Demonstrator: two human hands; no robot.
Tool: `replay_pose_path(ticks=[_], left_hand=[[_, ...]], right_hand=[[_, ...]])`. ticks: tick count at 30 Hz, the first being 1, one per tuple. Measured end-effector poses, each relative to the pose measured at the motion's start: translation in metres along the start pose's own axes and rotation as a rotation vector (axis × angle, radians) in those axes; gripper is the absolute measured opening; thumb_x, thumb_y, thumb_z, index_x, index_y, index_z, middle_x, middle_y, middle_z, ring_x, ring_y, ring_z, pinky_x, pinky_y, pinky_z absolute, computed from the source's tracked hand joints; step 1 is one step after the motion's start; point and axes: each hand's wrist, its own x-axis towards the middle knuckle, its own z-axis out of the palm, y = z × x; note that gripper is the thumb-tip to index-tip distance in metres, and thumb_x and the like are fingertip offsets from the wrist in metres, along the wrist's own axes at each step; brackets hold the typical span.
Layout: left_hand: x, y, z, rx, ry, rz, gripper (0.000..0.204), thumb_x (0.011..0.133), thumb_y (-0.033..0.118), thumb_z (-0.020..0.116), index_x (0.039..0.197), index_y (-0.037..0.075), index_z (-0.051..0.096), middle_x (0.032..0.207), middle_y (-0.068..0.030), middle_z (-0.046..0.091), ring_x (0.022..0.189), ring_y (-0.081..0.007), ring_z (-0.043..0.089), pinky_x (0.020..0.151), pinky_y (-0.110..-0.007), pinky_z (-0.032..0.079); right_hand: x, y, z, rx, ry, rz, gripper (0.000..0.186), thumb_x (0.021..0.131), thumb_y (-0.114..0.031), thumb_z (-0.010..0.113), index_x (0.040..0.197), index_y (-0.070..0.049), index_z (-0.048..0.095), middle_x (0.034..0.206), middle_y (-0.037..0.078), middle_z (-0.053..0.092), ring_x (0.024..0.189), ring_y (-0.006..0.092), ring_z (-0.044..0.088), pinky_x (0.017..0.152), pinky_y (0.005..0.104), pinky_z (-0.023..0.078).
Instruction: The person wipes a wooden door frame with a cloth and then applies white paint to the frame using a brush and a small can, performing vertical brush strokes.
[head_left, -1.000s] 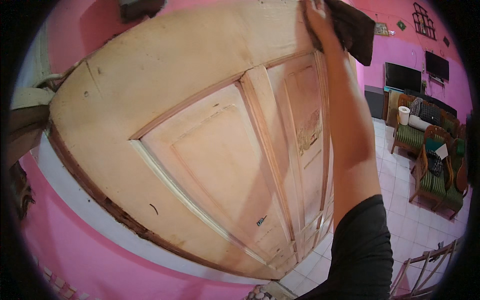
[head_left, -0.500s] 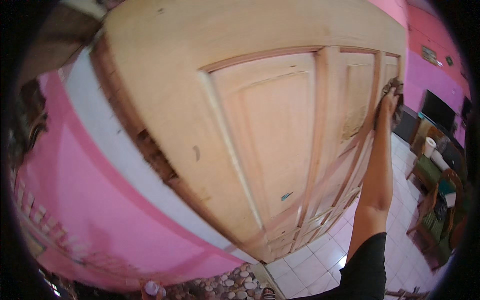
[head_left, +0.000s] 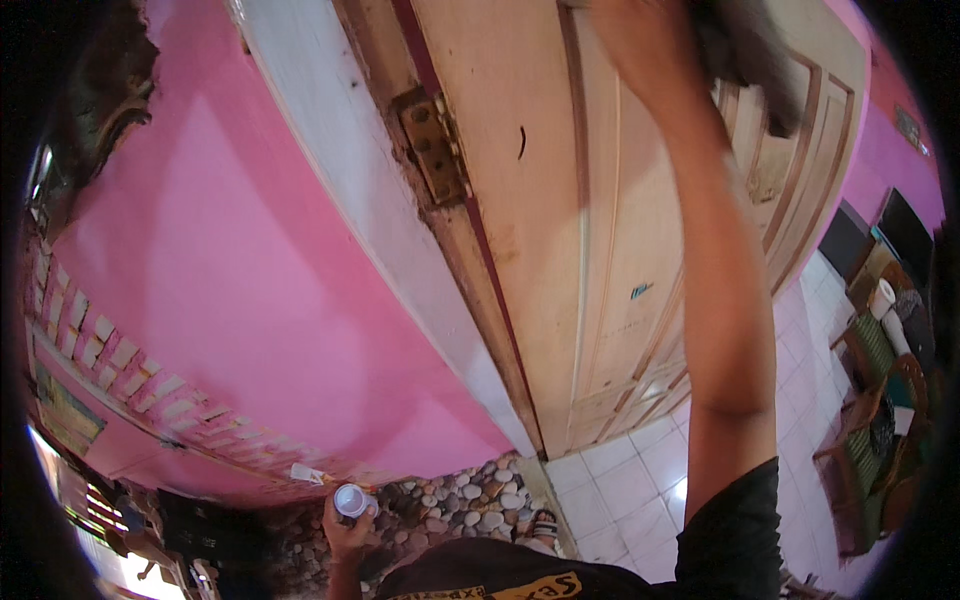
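Note:
A pale wooden panel door (head_left: 520, 240) fills the middle and upper right. My right hand (head_left: 640, 45) is raised against its upper part, with a dark cloth (head_left: 755, 60) hanging beside the wrist. Motion blurs hand and cloth, and the picture's top edge cuts off the fingers. Low on the left, my left hand (head_left: 345, 530) is closed around a small round container (head_left: 351, 500) with a white-lilac top. Just beyond it shows a small white piece (head_left: 307, 473), too small to make out. A worn metal hinge (head_left: 432, 150) joins the door to its frame.
A pink wall (head_left: 270, 270) with a pale grey post (head_left: 380, 240) stands left of the door. Below lie a pebble-patterned floor (head_left: 470, 505) and white tiles (head_left: 620, 480). Wooden chairs (head_left: 860, 460) and a black screen (head_left: 905, 235) are at the right.
My right hand has swept from the door's far edge to its upper part near the hinge side, cloth with it. The view has shifted left, and my left hand with the container has come into sight.

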Motion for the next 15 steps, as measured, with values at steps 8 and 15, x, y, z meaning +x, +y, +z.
replay_pose_path(ticks=[8,15], left_hand=[[0.015,0.001,-0.022,-0.008,-0.14,0.015,0.063,0.082,0.005,0.081,0.137,-0.003,0.051,0.121,-0.0102,0.065,0.109,-0.0191,0.065,0.097,-0.037,0.052],[0.044,-0.001,-0.029,-0.16,-0.321,0.093,0.071,0.08,0.002,0.08,0.142,-0.004,0.047,0.136,-0.0146,0.058,0.124,-0.0233,0.057,0.108,-0.04,0.045]], right_hand=[[-0.123,-0.057,0.062,-0.312,-0.015,0.125,0.046,0.106,-0.027,0.054,0.143,0.001,0.053,0.149,0.028,0.044,0.136,0.043,0.046,0.114,0.0443,0.038],[-0.437,-0.1,0.065,-0.583,-0.248,0.688,0.047,0.105,-0.022,0.051,0.139,0.01,0.051,0.149,0.042,0.037,0.137,0.0604,0.036,0.118,0.0592,0.028]])
